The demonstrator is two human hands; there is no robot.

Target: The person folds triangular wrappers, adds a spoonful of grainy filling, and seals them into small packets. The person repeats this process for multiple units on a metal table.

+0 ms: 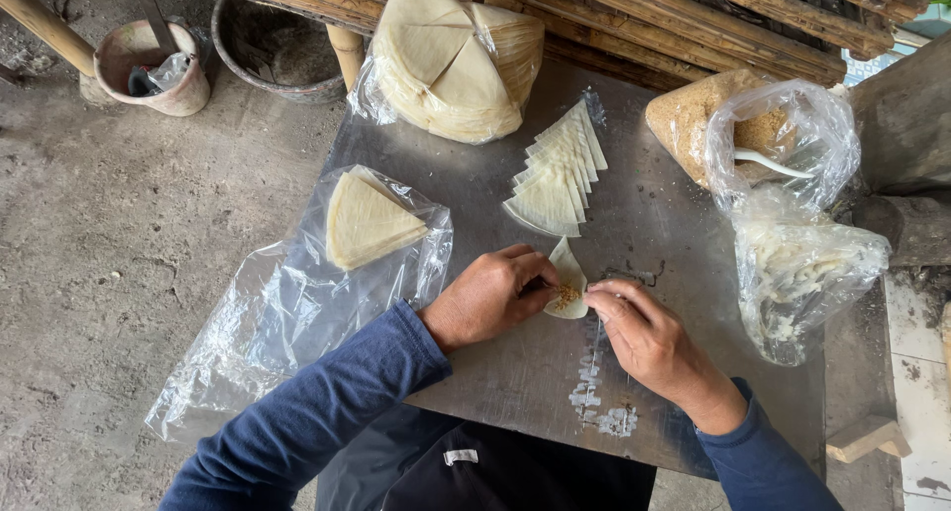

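Note:
A pale wedge-shaped wrapper (569, 281) lies on the grey metal table (495, 362) with a small heap of brown crumbly filling on it. My left hand (490, 295) pinches the wrapper's left edge. From the right, my right hand (644, 338) has its fingertips on the wrapper beside the filling. Just beyond them, a fanned row of several wedge wrappers (557, 169) lies flat on the table.
A plastic bag (297, 303) holding a stack of wedges (367, 219) hangs over the table's left edge. A large bagged stack of wrappers (451, 60) sits at the back. At the right stand a bag of brown filling with a spoon (753, 130) and a bag of pale shreds (797, 268). Two buckets (149, 65) are on the floor.

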